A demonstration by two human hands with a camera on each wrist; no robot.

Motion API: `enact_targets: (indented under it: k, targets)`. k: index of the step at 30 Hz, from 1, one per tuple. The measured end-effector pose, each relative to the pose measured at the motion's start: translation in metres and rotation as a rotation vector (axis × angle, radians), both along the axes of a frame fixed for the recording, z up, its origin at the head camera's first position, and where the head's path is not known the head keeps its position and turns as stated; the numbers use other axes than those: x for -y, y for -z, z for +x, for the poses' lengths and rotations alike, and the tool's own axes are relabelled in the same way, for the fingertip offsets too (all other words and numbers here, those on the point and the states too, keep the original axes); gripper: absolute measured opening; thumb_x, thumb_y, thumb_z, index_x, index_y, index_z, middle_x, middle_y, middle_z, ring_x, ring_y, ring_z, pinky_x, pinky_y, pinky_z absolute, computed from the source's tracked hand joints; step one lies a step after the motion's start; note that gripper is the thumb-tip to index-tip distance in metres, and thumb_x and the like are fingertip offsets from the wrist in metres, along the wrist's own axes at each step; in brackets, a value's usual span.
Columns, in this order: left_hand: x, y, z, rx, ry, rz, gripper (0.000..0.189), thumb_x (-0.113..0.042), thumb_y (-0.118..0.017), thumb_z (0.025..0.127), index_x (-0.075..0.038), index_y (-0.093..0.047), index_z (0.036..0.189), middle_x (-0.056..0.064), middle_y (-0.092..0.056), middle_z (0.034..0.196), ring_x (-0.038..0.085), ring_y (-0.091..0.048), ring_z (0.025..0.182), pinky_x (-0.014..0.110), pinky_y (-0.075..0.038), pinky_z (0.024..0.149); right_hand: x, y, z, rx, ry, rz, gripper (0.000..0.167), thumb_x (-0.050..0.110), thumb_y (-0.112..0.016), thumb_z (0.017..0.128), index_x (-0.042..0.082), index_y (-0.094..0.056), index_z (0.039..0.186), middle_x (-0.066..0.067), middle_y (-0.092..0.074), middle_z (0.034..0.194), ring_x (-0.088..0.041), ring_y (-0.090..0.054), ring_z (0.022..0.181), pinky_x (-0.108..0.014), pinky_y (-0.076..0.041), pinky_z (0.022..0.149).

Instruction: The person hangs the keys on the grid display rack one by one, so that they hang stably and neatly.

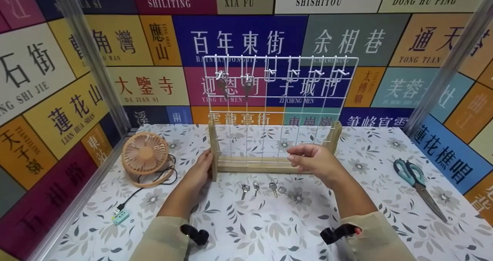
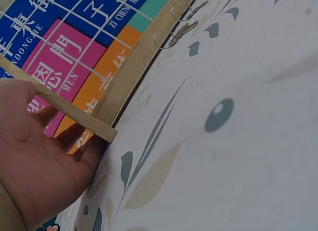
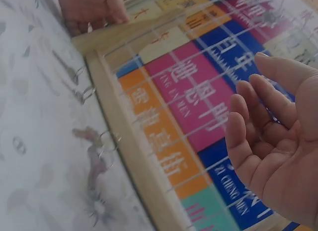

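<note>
A white wire grid rack (image 1: 275, 99) stands upright in a wooden base (image 1: 265, 167). My left hand (image 1: 201, 166) grips its left wooden post (image 2: 74, 112), thumb on one side and fingers on the other. In front of the rack's right half my right hand (image 1: 317, 162) is raised, fingers loosely bent and holding nothing; the right wrist view shows the same hand (image 3: 278, 136) beside the grid. Two keys on rings, one key (image 1: 222, 83) and another key (image 1: 248, 84), hang from the left hooks. Several ringed keys (image 1: 273, 188) lie on the table before the base.
To the left stands an orange desk fan (image 1: 146, 157), its black cable running to a small teal block (image 1: 120, 217). Teal-handled scissors (image 1: 420, 187) lie at the right. Bare white hooks (image 1: 316, 74) line the rack's upper right. A sign-covered wall (image 1: 246, 33) rises behind the floral tabletop (image 1: 269, 230).
</note>
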State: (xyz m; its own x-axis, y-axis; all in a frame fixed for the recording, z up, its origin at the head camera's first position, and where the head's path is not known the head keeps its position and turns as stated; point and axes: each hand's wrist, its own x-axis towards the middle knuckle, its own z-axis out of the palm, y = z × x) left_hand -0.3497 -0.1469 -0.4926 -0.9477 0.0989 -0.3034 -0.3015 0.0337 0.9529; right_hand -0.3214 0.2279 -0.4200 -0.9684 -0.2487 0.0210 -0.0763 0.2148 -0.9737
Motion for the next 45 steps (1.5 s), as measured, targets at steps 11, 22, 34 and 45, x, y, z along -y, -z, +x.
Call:
enact_targets:
  k: [11, 22, 34, 45]
  targets:
    - [-0.001, -0.001, 0.000, 0.001, -0.006, -0.001, 0.061, -0.068, -0.043, 0.108, -0.051, -0.030, 0.165, -0.002, -0.031, 0.177, 0.025, -0.017, 0.169, 0.054, -0.007, 0.138, 0.004, 0.046, -0.012, 0.114, -0.022, 0.128, 0.044, 0.021, -0.082, 0.096, -0.002, -0.071, 0.131, 0.002, -0.077, 0.100, -0.014, -0.069, 0.085, -0.024, -0.058, 0.071]
    - [-0.002, -0.001, 0.001, 0.015, -0.009, 0.011, 0.058, -0.069, -0.044, 0.107, -0.054, -0.033, 0.162, -0.003, -0.031, 0.178, 0.025, -0.016, 0.169, 0.054, -0.007, 0.138, 0.001, 0.067, -0.016, 0.172, -0.095, 0.266, 0.041, 0.012, -0.083, 0.093, 0.003, -0.071, 0.131, -0.008, -0.076, 0.116, -0.013, -0.067, 0.090, -0.027, -0.056, 0.073]
    - [-0.003, -0.002, 0.002, 0.005, -0.005, 0.061, 0.058, -0.065, -0.042, 0.110, -0.049, -0.031, 0.165, 0.000, -0.033, 0.175, 0.025, -0.021, 0.168, 0.050, -0.012, 0.138, 0.007, 0.069, -0.019, 0.062, -0.140, 0.518, 0.040, 0.018, -0.091, 0.084, 0.013, -0.080, 0.122, -0.003, -0.075, 0.111, -0.015, -0.066, 0.102, -0.028, -0.055, 0.091]
    - [-0.002, -0.002, 0.002, 0.018, -0.016, 0.078, 0.058, -0.064, -0.043, 0.110, -0.049, -0.031, 0.165, -0.002, -0.031, 0.176, 0.024, -0.021, 0.168, 0.049, -0.013, 0.138, 0.011, 0.066, -0.018, 0.039, -0.144, 0.577, 0.024, 0.017, -0.090, 0.084, 0.016, -0.082, 0.107, 0.000, -0.072, 0.097, -0.014, -0.065, 0.089, -0.027, -0.054, 0.079]
